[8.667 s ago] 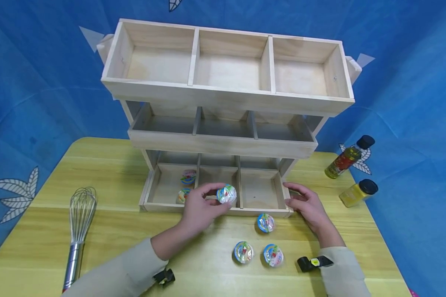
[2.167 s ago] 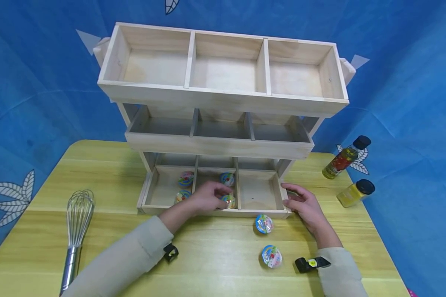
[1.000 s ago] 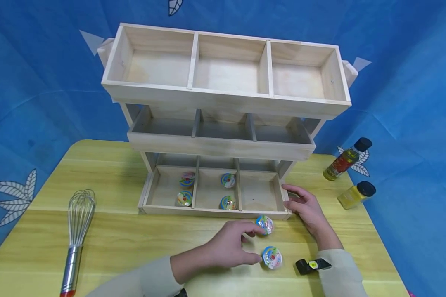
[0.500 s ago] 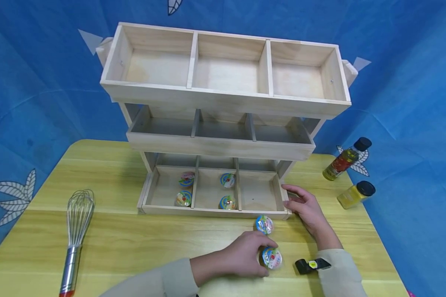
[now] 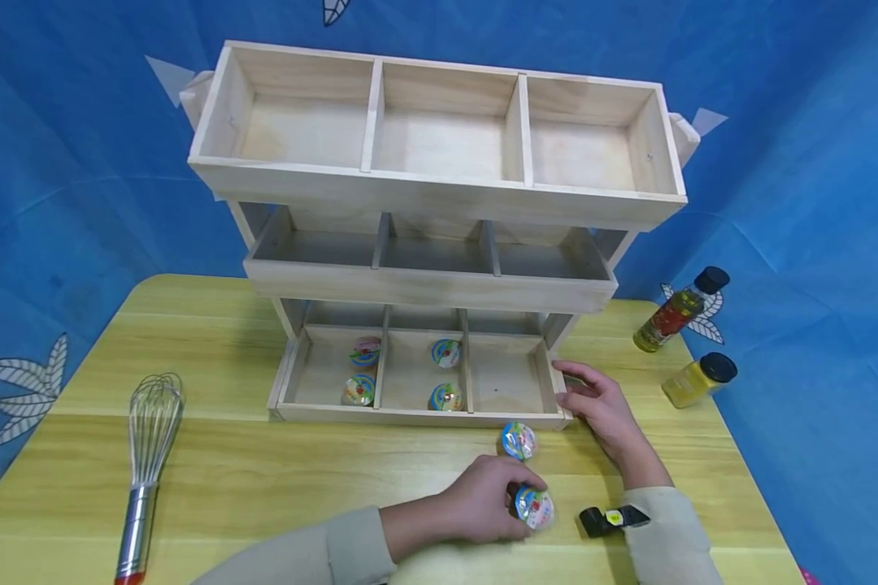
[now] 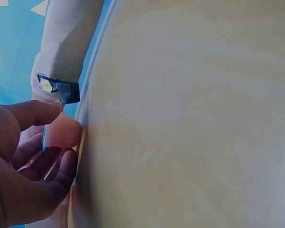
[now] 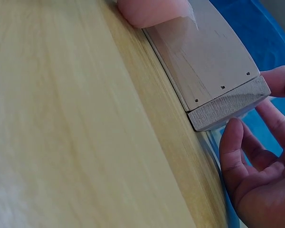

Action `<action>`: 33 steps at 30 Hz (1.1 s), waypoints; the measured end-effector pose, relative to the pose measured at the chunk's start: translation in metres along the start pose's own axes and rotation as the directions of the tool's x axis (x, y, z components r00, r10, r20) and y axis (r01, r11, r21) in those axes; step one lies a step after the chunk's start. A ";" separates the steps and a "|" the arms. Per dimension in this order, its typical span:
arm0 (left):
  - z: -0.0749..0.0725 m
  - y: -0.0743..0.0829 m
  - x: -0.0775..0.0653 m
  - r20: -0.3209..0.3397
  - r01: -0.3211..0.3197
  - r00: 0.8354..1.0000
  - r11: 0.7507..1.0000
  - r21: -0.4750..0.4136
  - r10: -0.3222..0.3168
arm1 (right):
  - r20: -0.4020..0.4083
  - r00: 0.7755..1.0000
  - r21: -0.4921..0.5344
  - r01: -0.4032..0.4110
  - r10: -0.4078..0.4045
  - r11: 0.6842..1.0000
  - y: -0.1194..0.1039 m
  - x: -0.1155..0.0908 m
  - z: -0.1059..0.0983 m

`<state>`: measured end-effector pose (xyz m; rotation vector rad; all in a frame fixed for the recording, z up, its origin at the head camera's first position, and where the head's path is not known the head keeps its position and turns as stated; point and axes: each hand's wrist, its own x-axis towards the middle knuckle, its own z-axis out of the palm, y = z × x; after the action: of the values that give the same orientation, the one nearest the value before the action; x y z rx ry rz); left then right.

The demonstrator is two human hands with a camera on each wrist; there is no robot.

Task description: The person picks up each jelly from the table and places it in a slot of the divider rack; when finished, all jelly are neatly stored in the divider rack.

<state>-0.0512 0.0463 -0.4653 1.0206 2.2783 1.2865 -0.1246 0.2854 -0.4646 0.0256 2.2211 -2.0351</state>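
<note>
My left hand point(image 5: 486, 500) holds a jelly cup point(image 5: 536, 509) with a shiny printed lid, low on the table. In the left wrist view, thumb and fingers curl around the cup's pink body point(image 6: 62, 130). Another jelly cup point(image 5: 519, 440) sits just in front of the wooden shelf point(image 5: 417, 417). My right hand point(image 5: 601, 410) grips the right end of the bottom tier; in the right wrist view, thumb and fingers bracket the end board point(image 7: 230, 107). Two cups, one of them this jelly cup point(image 5: 358, 390), lie in the bottom left compartment. Two more, including this jelly cup point(image 5: 446, 397), occupy the middle one.
The shelf's upper tiers rise over the bottom one, the top tray point(image 5: 439, 175) reaching furthest up. A whisk point(image 5: 146, 471) lies at the left. At the right stand an oil bottle point(image 5: 679, 313) and a yellow jar point(image 5: 695, 382), both black-capped. A blue cloth point(image 5: 80, 162) hangs behind.
Two jelly cups have gone into the middle compartment. My left hand has come back from the shelf to the front of the table and taken hold of another cup. My right hand has stayed put.
</note>
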 end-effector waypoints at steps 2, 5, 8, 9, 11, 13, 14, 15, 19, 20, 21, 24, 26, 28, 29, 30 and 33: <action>-0.001 0.000 -0.001 -0.001 0.024 1.000 0.999 -0.034 -0.024 | 0.000 1.000 0.003 0.004 -0.004 1.000 0.001 0.001 0.000; -0.004 0.001 -0.002 0.003 0.067 0.998 0.989 -0.130 -0.067 | 0.000 1.000 0.001 0.002 -0.002 1.000 0.001 0.001 0.000; -0.009 0.001 -0.004 0.006 0.096 0.995 0.973 -0.212 -0.097 | 0.003 1.000 0.005 -0.003 0.003 1.000 0.001 0.002 0.000; -0.011 0.002 -0.004 0.007 0.106 0.994 0.963 -0.246 -0.108 | 0.003 1.000 0.005 -0.006 0.006 1.000 0.001 0.001 0.000; -0.016 0.004 -0.004 -0.001 0.114 0.993 0.954 -0.276 -0.119 | 0.005 1.000 0.009 -0.009 0.009 1.000 0.001 0.001 0.001; -0.022 0.005 -0.003 -0.012 0.115 0.992 0.944 -0.308 -0.125 | 0.005 1.000 0.008 -0.011 0.011 1.000 0.000 0.001 0.001; -0.025 0.006 -0.002 -0.018 0.114 0.992 0.938 -0.329 -0.126 | 0.003 1.000 0.006 -0.013 0.013 1.000 0.000 0.001 0.000; -0.028 0.007 -0.001 -0.024 0.113 0.991 0.929 -0.351 -0.130 | 0.001 1.000 0.004 -0.015 0.015 1.000 0.000 0.001 0.000; -0.042 0.009 0.006 -0.060 0.109 0.987 0.905 -0.411 -0.146 | -0.005 1.000 -0.006 -0.024 0.024 1.000 0.000 0.001 -0.001; -0.045 0.009 0.009 -0.073 0.105 0.986 0.904 -0.415 -0.148 | -0.004 1.000 -0.007 -0.025 0.025 1.000 0.000 0.001 -0.001; -0.048 0.010 0.011 -0.089 0.100 0.985 0.904 -0.415 -0.150 | -0.004 1.000 -0.007 -0.025 0.025 1.000 0.000 0.001 -0.001; -0.056 0.010 0.021 -0.150 0.071 0.979 0.916 -0.395 -0.141 | 0.001 1.000 -0.002 -0.019 0.019 1.000 0.001 0.002 -0.001; -0.060 0.009 0.028 -0.194 0.056 0.971 0.922 -0.383 -0.140 | 0.001 1.000 0.001 -0.013 0.013 1.000 0.001 0.002 -0.001; -0.062 0.007 0.037 -0.234 0.050 0.961 0.926 -0.374 -0.147 | 0.000 1.000 0.001 -0.007 0.007 1.000 0.001 0.002 -0.001; -0.062 0.005 0.041 -0.255 0.048 0.955 0.928 -0.370 -0.151 | -0.002 1.000 0.001 -0.005 0.005 1.000 0.001 0.002 -0.001; -0.062 0.004 0.045 -0.275 0.048 0.948 0.928 -0.369 -0.159 | -0.002 1.000 0.002 -0.005 0.005 1.000 0.001 0.002 -0.001; -0.063 -0.001 0.059 -0.351 0.048 0.923 0.950 -0.308 -0.161 | -0.003 1.000 0.001 -0.009 0.009 1.000 0.001 0.002 -0.001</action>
<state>-0.1289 0.0508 -0.4288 0.5785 2.2615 1.8328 -0.1267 0.2867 -0.4657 0.0395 2.2175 -2.0330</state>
